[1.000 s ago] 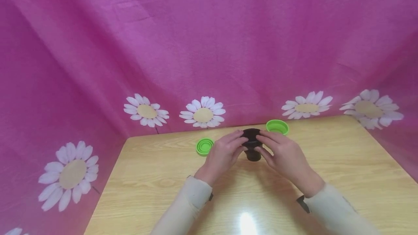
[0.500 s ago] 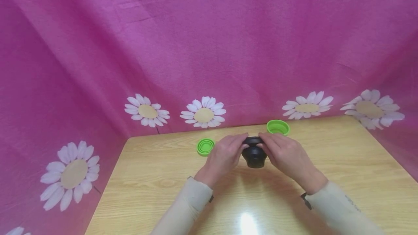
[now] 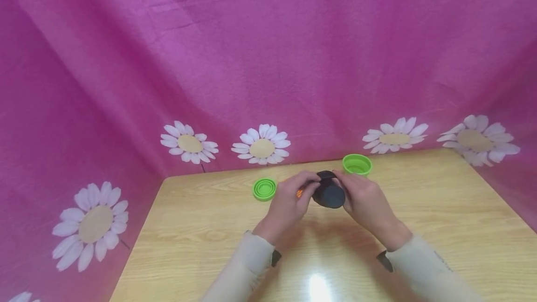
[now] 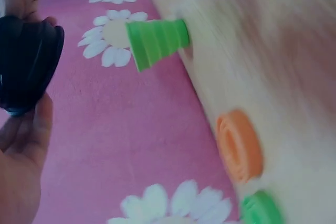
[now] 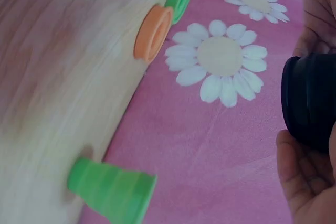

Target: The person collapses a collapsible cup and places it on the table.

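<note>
"So, what does the black cup look like?"

"Dark all over, rounded, and tilted, with a smooth oval face turned toward the head camera. From the wrists you see a broad rim and a stepped side."

"Is it standing on the wooden table?"

"No, it's held up above it, between the two hands, a bit right of centre in the head view."

"How do they have it?"

"The left hand has its fingers and thumb bent in on the cup's left edge, spread only as far as the cup needs. The right hand grips the opposite side with bent fingers; from the head its fingertips are mostly hidden, but the right wrist view shows fingers against the rim."

"Anything else nearby?"

"A tall green cup stands upright beyond the right hand, near the pink cloth. A flat green cup, folded into rings, lies to the left of the left hand. Between those two is a flat orange cup, near the folded green one; from the head, just a patch of it shows behind the left hand."

"And inside the black one?"

"I can't tell."
</note>
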Demonstrator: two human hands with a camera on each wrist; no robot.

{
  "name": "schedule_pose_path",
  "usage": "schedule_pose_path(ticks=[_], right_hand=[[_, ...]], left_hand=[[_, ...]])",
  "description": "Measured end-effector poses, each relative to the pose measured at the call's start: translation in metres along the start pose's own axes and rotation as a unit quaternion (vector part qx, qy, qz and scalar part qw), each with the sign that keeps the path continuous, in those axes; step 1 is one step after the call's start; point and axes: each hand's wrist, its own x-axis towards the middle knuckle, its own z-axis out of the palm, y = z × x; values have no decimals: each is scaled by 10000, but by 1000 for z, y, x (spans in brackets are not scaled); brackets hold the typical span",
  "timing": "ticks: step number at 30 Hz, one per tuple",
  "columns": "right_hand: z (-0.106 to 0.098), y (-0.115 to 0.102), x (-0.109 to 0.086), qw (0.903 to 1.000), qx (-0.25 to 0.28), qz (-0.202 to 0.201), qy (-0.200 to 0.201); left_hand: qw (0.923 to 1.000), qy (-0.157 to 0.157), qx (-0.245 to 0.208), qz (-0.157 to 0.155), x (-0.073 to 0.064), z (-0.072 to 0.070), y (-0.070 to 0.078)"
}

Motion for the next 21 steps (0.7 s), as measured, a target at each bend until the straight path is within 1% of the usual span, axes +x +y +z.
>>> schedule_pose_path(ticks=[2, 4, 5, 6, 7, 9, 11, 12, 15, 17, 19, 21], right_hand=[[1, 0, -1, 9992, 224, 311, 94], [2, -1, -2, 9972, 315, 657, 154], [3, -2, -2, 9960, 326, 814, 172], [3, -2, -2, 9946, 347, 963, 184], [3, -3, -2, 9931, 373, 1097, 188], [4, -4, -1, 9906, 408, 1287, 233], [4, -5, 1, 9894, 444, 1352, 284], [4, -5, 1, 9891, 449, 1371, 306], [5, -7, 3, 9883, 439, 1419, 351], [6, -8, 3, 9879, 413, 1449, 361], [8, -9, 4, 9882, 389, 1439, 356], [9, -11, 5, 9887, 364, 1407, 360]], left_hand=[[9974, 35, -675, -237, -4, 0, 0], [9900, 133, -1335, -429, -6, -3, 7], [9876, 199, -1503, -400, -6, -5, 10], [9866, 263, -1574, -343, -6, -7, 15], [9866, 311, -1580, -262, -5, -8, 18], [9887, 398, -1444, -12, -3, -9, 22], [9922, 463, -1139, 221, -3, -6, 17], [9931, 472, -1039, 258, -4, -4, 14], [9942, 480, -910, 317, -7, 2, 5], [9946, 544, -834, 285, -9, 4, 2], [9951, 684, -655, 270, -11, 7, 2], [9951, 888, -383, 203, -11, 9, 3]])
